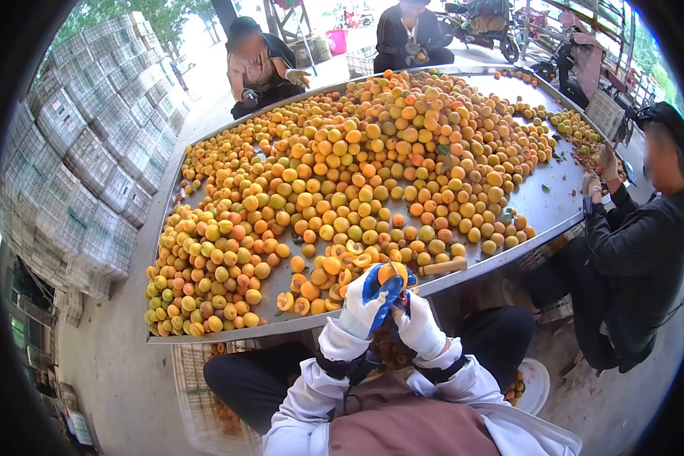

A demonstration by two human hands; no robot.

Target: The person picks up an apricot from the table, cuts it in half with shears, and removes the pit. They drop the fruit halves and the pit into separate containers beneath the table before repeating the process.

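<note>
My left hand (368, 300), in a white glove with blue coating, is closed around an apricot (391, 273) just above the table's near edge. Close against it is my right hand (420, 327), also gloved, with its fingers curled; a small dark and red bit shows at the fingers, but what they grip is mostly hidden. Split apricot halves (302, 305) and whole apricots lie on the metal table in front of my hands. A wooden handle-like piece (442, 267) lies on the table just beyond my right hand.
A large heap of apricots (372, 152) covers much of the metal table (524, 237). Co-workers sit at the far side and at the right (631, 235). Stacked crates (91, 152) stand at the left. A crate (205, 403) and a white basin (536, 386) are beside my legs.
</note>
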